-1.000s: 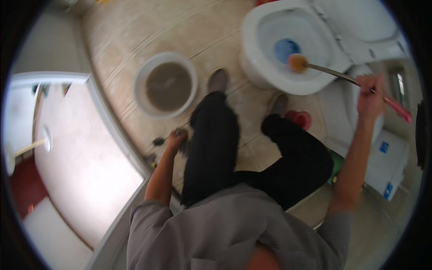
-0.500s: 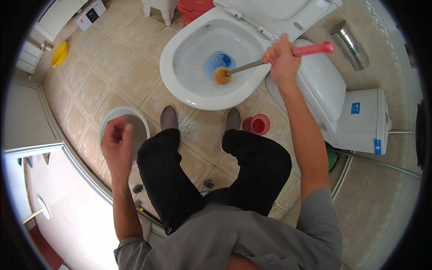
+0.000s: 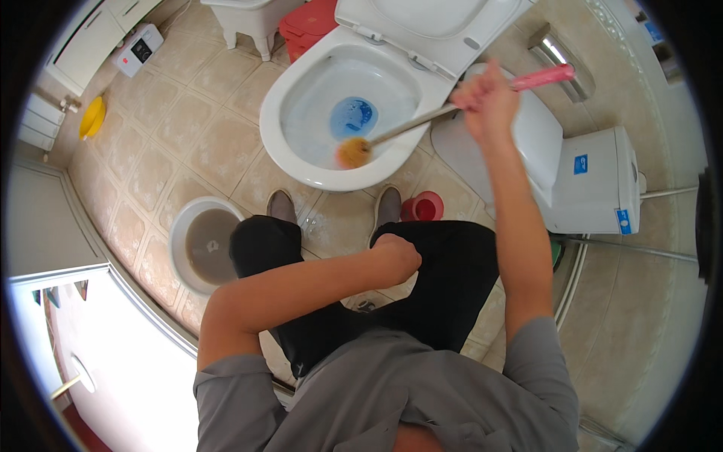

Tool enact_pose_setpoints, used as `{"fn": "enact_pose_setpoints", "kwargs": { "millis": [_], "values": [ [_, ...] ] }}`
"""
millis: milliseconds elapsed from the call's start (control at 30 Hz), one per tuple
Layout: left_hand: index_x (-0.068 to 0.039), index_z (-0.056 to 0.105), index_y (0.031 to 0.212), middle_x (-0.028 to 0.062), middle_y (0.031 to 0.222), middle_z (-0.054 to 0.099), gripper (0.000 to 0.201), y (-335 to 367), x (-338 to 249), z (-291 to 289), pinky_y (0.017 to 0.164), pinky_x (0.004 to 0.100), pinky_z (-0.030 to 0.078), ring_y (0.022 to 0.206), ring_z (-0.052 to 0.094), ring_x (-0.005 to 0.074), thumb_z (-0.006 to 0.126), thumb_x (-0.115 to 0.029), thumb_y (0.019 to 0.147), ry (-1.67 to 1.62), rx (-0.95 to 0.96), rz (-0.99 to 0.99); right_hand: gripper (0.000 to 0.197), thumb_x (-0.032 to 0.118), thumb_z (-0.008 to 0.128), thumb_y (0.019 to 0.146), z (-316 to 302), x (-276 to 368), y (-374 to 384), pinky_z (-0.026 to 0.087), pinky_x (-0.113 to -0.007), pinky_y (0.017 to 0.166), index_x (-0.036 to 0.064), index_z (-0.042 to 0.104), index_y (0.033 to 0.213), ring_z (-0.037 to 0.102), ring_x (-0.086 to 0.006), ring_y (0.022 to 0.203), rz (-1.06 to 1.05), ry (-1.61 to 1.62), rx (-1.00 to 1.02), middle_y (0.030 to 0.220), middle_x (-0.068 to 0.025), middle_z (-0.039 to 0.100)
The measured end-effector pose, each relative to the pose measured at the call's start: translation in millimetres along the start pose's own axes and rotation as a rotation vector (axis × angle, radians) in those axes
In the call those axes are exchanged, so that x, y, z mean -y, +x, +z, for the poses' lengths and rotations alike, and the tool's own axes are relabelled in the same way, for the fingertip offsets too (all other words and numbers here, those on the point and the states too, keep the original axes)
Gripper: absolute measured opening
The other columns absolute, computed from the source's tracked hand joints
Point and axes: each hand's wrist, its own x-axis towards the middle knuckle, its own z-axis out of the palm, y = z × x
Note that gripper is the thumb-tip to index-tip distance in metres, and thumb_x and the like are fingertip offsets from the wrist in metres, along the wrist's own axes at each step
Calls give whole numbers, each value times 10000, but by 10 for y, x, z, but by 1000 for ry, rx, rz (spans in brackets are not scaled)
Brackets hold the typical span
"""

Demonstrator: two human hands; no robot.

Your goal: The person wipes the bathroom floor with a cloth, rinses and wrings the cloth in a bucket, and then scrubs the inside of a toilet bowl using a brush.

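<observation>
My right hand (image 3: 489,105) is closed around the toilet brush (image 3: 416,122), between its pink handle end and its pale shaft. The tan, round brush head presses on the near inner wall of the white toilet bowl (image 3: 282,124). Blue liquid (image 3: 354,117) lies in the bottom of the bowl, just beyond the brush head. My left hand (image 3: 397,260) is curled into a fist by my right thigh, its forearm across my lap. Its fingertips are tucked out of sight, and nothing shows in it.
A white bucket of murky water (image 3: 178,248) stands beside my left foot. Near my right foot is a small red cup-like holder (image 3: 425,206). The toilet lid (image 3: 429,19) is raised. Behind the bowl are a red bin (image 3: 307,32) and, far left, a yellow basin (image 3: 92,118).
My left hand has swung from above the bucket to my right thigh and curled up. The brush head has moved from the blue liquid toward the near bowl wall.
</observation>
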Motion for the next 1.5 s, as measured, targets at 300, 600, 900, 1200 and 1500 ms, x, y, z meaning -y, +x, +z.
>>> {"fn": "enact_pose_setpoints", "kwargs": {
  "millis": [300,600,900,1200,1500],
  "values": [
    [-129,789,940,100,947,766,167,-26,270,14,704,398,587,932,748,286,698,-87,806,-24,85,-210,532,332,484,1080,40,-974,-190,404,-379,539,108,377,610,422,-193,483,-211,-317,160,521,-55,417],
    [-139,790,932,51,947,769,158,-253,448,-457,644,386,576,949,744,235,716,-76,808,109,62,-346,543,363,515,1076,79,-402,155,363,-349,474,123,370,611,368,-160,432,18,-147,182,501,5,343],
    [-127,780,1099,38,1092,748,284,-100,717,-325,668,501,527,970,712,279,730,-125,820,61,212,-455,547,365,498,1074,294,-291,300,325,-374,499,129,306,619,291,-160,465,4,-227,140,524,-3,280],
    [-144,779,1106,46,1106,746,260,-36,466,-312,745,478,530,1063,691,284,695,-141,861,60,307,-318,524,323,507,1076,285,-949,213,341,-367,490,99,345,631,338,-181,459,-48,-227,181,527,-20,319],
    [-154,780,1102,37,1089,748,262,73,571,-375,752,468,530,1045,695,279,715,-157,849,102,239,-359,521,334,472,1092,381,-971,340,336,-360,496,123,340,634,334,-169,460,-45,-371,295,524,-7,304]
  ]
}}
